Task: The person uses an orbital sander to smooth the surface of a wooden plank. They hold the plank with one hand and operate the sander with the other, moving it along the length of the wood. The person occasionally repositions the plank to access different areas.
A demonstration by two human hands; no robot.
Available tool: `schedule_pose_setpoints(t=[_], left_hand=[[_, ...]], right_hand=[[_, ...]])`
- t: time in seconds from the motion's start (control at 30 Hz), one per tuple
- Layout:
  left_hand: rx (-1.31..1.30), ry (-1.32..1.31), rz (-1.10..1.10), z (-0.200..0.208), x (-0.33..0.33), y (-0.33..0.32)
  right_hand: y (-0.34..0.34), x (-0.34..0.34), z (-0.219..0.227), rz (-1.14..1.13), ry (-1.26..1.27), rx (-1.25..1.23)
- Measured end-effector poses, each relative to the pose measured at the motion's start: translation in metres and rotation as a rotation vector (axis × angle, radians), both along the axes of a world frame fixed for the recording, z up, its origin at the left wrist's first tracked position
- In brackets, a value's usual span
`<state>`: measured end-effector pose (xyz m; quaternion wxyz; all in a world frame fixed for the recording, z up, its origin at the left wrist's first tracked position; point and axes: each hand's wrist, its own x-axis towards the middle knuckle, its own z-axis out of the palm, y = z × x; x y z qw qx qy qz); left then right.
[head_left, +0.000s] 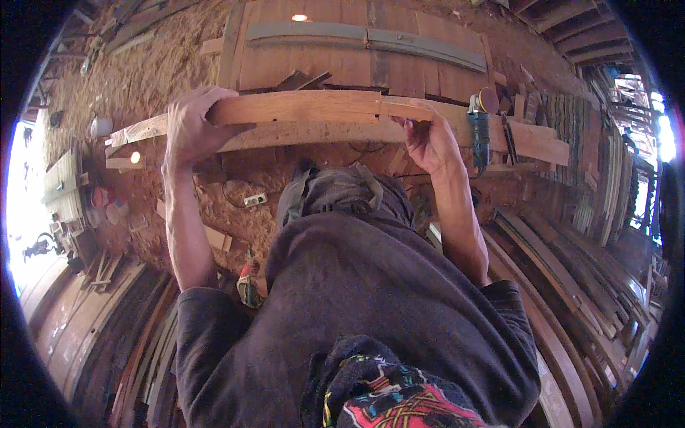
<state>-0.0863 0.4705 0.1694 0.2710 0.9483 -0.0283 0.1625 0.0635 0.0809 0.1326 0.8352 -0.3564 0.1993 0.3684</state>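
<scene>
A reddish-brown wooden rail (307, 107) is held up level in front of me, above a long pale timber beam (300, 133). My left hand (191, 125) grips its left end, with the thumb on the near side and the fingers over the far side. At the other end the rail steps down to a narrower, tenon-like part. My right hand (432, 139) holds that narrower part with bent fingers from below and the near side. Right of this hand, an angle grinder (479, 135) with a round brown disc rests on the beam.
Beyond the beam lies a wide wooden panel (307, 64) with grey strips across it. A white power strip (255, 200) and a red drill-like tool (248, 284) are on the dirt floor. Stacked boards (549, 285) stand at the right and boards (93, 321) at the left.
</scene>
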Motion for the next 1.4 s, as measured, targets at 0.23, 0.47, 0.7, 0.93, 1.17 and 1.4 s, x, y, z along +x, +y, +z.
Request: schedule_pose_setpoints(t=[0.23,0.47,0.7,0.93,1.17,1.4], left_hand=[[0.148,-0.104,0.018,-0.029,0.013,-0.023],[0.378,-0.178,0.177,-0.152,0.021,-0.089],[0.297,0.021,0.152,-0.221,0.001,-0.129],[0.278,0.276,0.111,-0.230,-0.005,-0.116],[0.067,0.474,0.320,-0.203,0.131,-0.208],[0.269,0.448,0.451,-0.258,0.168,-0.259]], right_hand=[[-0.015,0.029,-0.037,-0.004,-0.006,-0.188],[-0.089,0.043,-0.083,-0.068,-0.200,-0.565],[-0.250,0.073,-0.181,-0.221,-0.800,-1.575],[-0.288,0.108,-0.192,0.166,-0.865,-2.052],[-0.296,0.133,-0.225,0.396,-0.697,-2.087],[-0.295,0.136,-0.214,0.392,-0.687,-1.901]])
